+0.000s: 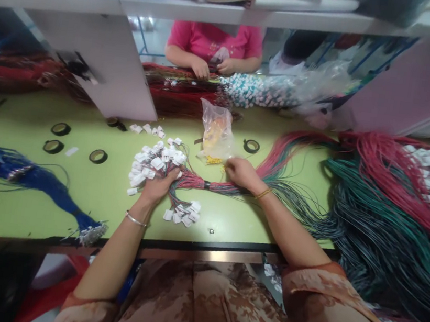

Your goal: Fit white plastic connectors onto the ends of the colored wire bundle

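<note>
My left hand [159,184] is wrapped round a bundle of thin wires just below a cluster of white connectors [150,162]. The red and grey wire bundle [192,180] runs right across the green table, with a black tape band [207,185] round it. My right hand [240,173] is pinched just above the wires, beside small yellow pieces [214,160] at the mouth of a clear plastic bag [219,130]. What its fingertips hold is too small to make out. A smaller group of white connectors [182,213] hangs off the bundle towards me.
Tape rolls [98,156] and a blue wire bundle [49,186] lie left on the green table [113,211]. Red, green and dark wires [364,228] heap at the right. A person in pink [214,47] works opposite, beneath a shelf [257,21].
</note>
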A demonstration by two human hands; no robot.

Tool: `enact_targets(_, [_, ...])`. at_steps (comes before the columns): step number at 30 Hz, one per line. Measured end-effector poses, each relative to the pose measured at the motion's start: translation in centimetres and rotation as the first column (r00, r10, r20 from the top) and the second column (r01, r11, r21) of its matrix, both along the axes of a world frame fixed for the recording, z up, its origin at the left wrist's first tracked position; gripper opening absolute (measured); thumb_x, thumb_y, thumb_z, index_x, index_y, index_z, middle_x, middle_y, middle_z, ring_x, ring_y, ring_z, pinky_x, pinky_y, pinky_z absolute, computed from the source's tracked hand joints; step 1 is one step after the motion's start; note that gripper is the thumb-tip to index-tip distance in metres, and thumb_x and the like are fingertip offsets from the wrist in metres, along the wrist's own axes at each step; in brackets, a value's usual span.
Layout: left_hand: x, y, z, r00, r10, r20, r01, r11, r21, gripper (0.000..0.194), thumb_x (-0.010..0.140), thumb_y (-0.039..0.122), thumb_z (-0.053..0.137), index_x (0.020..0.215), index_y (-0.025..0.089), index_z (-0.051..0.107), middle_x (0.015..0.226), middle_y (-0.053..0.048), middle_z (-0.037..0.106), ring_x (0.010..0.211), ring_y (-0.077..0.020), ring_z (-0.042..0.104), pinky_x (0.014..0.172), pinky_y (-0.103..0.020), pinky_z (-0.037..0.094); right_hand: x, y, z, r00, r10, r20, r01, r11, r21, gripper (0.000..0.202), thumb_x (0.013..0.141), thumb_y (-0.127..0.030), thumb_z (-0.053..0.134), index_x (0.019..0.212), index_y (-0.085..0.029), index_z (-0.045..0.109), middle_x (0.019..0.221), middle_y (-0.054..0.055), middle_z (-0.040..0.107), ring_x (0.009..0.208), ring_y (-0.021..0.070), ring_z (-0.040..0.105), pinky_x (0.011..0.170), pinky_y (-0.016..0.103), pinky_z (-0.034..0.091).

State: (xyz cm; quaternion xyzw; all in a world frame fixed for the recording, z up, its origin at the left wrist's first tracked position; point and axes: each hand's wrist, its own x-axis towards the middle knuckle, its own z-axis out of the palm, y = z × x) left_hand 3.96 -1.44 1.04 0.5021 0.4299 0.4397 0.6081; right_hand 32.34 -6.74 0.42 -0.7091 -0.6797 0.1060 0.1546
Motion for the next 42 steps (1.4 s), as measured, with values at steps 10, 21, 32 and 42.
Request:
enact_targets(10, [-1.0, -1.6, -1.0, 0.996, -0.086, 0.013, 0.085, 0.996, 0.018, 0.041, 0.065, 0.029, 0.089, 0.102, 0.017, 0.076, 0.106, -0.009, 0.076, 0.099, -0.0238, 0.071, 0.101, -0.041, 0.054, -0.3, -0.8, 0.2, 0.639, -0.091, -0.764, 0.092, 0.995, -0.042, 0.016, 0.072, -0.030, 0.066, 0.069, -0.016, 0.060, 0.064, 0.002, 0.066, 0.055, 0.0122, 0.056, 0.056, 0.024, 0.045])
enact_targets(21, [-0.9, -1.8, -0.4, 0.989, -0.046, 0.140, 0.056, 0.996, -0.071, 0.041, 0.059, 0.029, 0.092, 0.096, 0.017, 0.076, 0.095, -0.006, 0.077, 0.085, -0.0181, 0.071, 0.086, -0.032, 0.058, -6.5, -0.2, 1.1, -0.124, -0.172, -0.977, -0.094, 0.982, -0.161, 0.032, 0.062, -0.024, 0.088, 0.083, -0.016, 0.066, 0.069, -0.003, 0.068, 0.054, 0.0067, 0.059, 0.054, 0.020, 0.052])
enact_targets(32, [-0.7, -2.4, -1.7, 0.996, 0.036, -0.077, -0.033, 0.998, 0.045, 0.039, 0.079, 0.056, 0.073, 0.068, 0.019, 0.070, 0.060, -0.002, 0.067, 0.053, -0.0139, 0.058, 0.058, -0.028, 0.050, -12.1, 0.6, 2.2, -0.394, -0.211, -0.895, -0.195, 0.970, -0.143, 0.026, 0.065, -0.021, 0.089, 0.080, -0.016, 0.069, 0.068, -0.001, 0.068, 0.056, 0.0069, 0.060, 0.053, 0.015, 0.056])
enact_targets(42, [-0.5, -2.4, 0.4, 0.974, 0.014, 0.227, 0.014, 0.993, -0.121, 0.035, 0.060, 0.029, 0.090, 0.089, 0.016, 0.075, 0.090, -0.006, 0.077, 0.083, -0.0195, 0.072, 0.089, -0.038, 0.057, -12.4, 0.3, 1.6, -0.439, -0.227, -0.869, -0.219, 0.966, -0.141, 0.017, 0.072, -0.012, 0.078, 0.087, -0.015, 0.071, 0.067, -0.001, 0.069, 0.055, 0.0074, 0.062, 0.055, 0.015, 0.058])
